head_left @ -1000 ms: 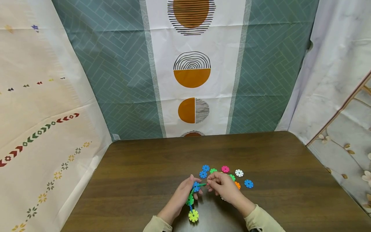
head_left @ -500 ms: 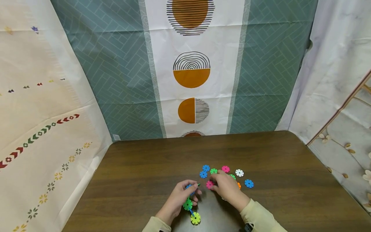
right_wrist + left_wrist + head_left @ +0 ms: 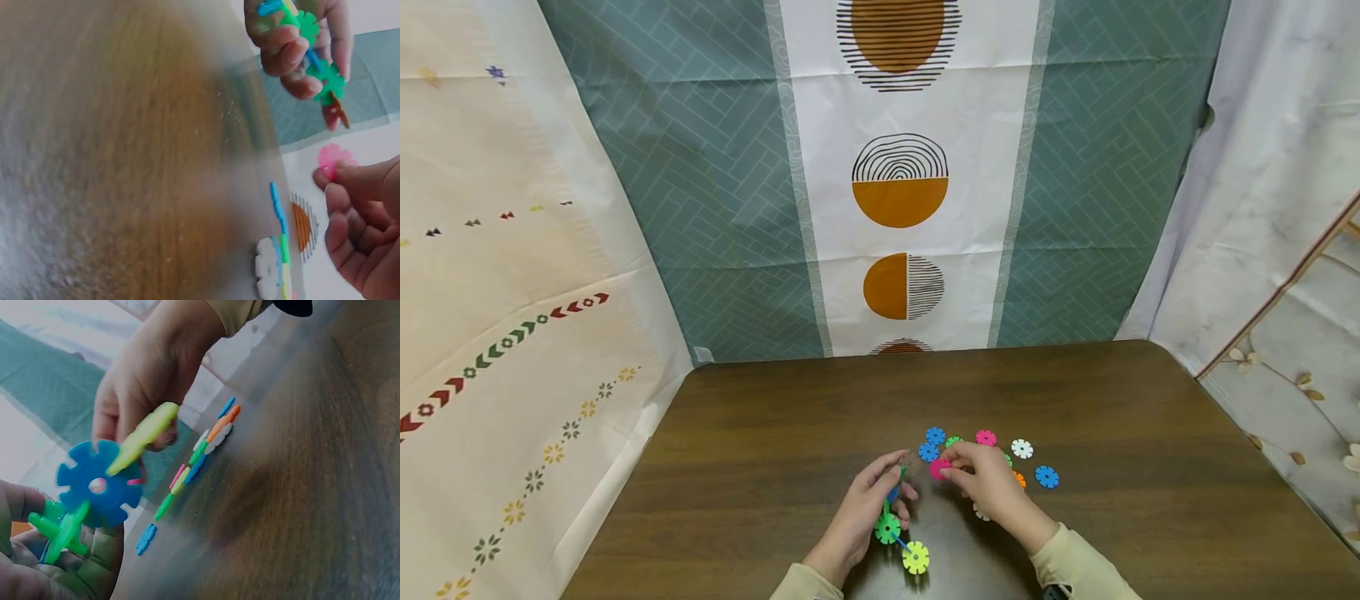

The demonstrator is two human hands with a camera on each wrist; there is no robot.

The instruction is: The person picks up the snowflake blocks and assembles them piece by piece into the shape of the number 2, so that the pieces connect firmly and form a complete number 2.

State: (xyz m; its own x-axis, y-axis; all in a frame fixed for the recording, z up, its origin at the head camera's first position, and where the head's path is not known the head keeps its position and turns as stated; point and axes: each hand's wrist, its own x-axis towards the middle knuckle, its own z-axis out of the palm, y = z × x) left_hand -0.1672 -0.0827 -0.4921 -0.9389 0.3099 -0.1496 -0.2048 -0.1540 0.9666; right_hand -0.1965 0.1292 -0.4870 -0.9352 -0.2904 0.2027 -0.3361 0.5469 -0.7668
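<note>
My left hand (image 3: 852,518) holds a chain of notched plastic discs slotted together. A green disc (image 3: 887,529) and a yellow disc (image 3: 916,557) hang at its lower end, and a blue disc (image 3: 115,487) shows large in the left wrist view. At the upper end, in the right wrist view, a green disc (image 3: 327,81) carries an orange-brown disc (image 3: 339,112) seen edge-on. Between thumb and fingers my right hand (image 3: 988,485) pinches a pink disc (image 3: 938,468), apart from the chain. The left fingers hide part of the chain.
Loose notched discs lie on the brown table (image 3: 760,433) behind and right of my right hand, among them a blue disc (image 3: 1047,477), a white disc (image 3: 1022,448) and a pink disc (image 3: 986,437). Patterned curtains (image 3: 1075,208) hang behind the table.
The pink disc, seen edge-on a second ago, now faces the head camera; my right hand drew it back slightly from the chain. The chain's lower yellow end has swung right.
</note>
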